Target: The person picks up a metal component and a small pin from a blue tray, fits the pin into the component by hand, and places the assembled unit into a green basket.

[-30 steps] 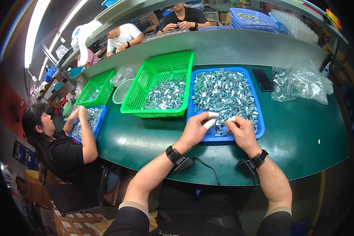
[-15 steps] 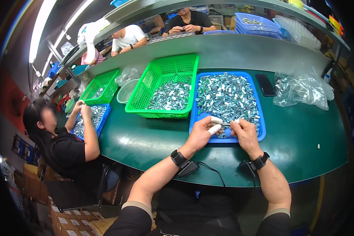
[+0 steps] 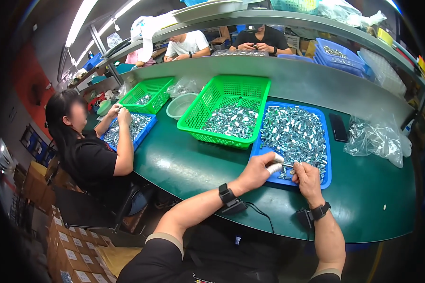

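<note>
My left hand (image 3: 256, 173) and my right hand (image 3: 308, 180) face each other over the near end of a blue tray (image 3: 328, 162). A thin metal rod (image 3: 287, 165) spans the gap between them, pinched by both. White coverings wrap the thumb and a finger of my left hand. Whether a small part sits on the rod inside the left fingers is hidden. Below and beyond the hands, many small shiny metal pieces (image 3: 295, 129) fill the tray. A black band with a dark box sits on each wrist.
Left of the tray stands a green basket (image 3: 193, 123) of similar pieces, then a pale bowl (image 3: 178, 109). A phone (image 3: 338, 127) and a clear plastic bag (image 3: 378, 141) lie right. A co-worker (image 3: 92, 151) sits left at another blue tray (image 3: 148, 128). A metal shelf crosses behind.
The view has swung, so the scene sits farther right and lower. Both hands stay over the tray's near end, and more of the rod shows between them.
</note>
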The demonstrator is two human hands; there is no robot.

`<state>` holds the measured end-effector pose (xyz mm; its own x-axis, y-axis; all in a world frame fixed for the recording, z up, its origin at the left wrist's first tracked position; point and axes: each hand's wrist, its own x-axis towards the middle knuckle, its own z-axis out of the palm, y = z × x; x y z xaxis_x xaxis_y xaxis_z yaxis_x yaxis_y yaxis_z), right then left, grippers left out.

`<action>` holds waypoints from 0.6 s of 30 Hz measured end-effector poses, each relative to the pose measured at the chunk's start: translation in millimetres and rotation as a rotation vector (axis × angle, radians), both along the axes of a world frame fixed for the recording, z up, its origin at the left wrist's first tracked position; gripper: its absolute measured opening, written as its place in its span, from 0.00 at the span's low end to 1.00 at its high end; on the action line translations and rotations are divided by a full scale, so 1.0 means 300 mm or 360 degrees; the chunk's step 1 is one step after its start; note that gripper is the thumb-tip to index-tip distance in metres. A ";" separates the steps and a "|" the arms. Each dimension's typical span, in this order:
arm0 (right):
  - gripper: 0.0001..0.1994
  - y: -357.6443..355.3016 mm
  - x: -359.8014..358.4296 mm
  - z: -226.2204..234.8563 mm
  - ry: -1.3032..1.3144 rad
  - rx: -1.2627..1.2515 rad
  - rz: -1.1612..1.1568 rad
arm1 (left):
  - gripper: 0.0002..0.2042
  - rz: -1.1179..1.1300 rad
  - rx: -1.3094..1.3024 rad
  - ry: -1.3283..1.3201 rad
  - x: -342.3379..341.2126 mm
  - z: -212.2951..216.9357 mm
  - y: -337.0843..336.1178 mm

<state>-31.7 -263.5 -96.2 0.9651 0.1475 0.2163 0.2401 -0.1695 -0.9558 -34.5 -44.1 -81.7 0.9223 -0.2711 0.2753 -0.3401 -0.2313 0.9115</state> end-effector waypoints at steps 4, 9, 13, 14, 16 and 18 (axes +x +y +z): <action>0.21 -0.032 0.023 -0.009 -0.0024 0.0029 -0.0085 | 0.12 0.0374 0.0504 -0.0721 0.060 0.163 0.134; 0.23 -0.011 0.032 -0.004 -0.0018 0.0150 -0.0143 | 0.12 0.0603 0.0899 -0.1133 0.134 0.224 0.163; 0.23 -0.020 0.029 -0.011 0.0018 0.0196 -0.0156 | 0.12 0.0210 0.1187 -0.1050 0.184 0.117 0.029; 0.23 -0.019 0.024 -0.006 0.0031 0.0208 -0.0150 | 0.12 0.0210 0.1185 -0.1059 0.205 0.084 0.007; 0.23 -0.019 0.014 -0.004 0.0030 0.0213 -0.0157 | 0.11 0.0125 0.1322 -0.0985 0.243 0.035 -0.036; 0.23 -0.016 0.004 -0.007 0.0047 0.0231 -0.0161 | 0.11 0.0062 0.1392 -0.0942 0.259 0.006 -0.046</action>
<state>-30.7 -268.2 -98.4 0.9797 0.0187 0.1994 0.2001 -0.0512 -0.9784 43.3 -57.9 -80.0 0.7171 -0.5655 0.4073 -0.6540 -0.7480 0.1130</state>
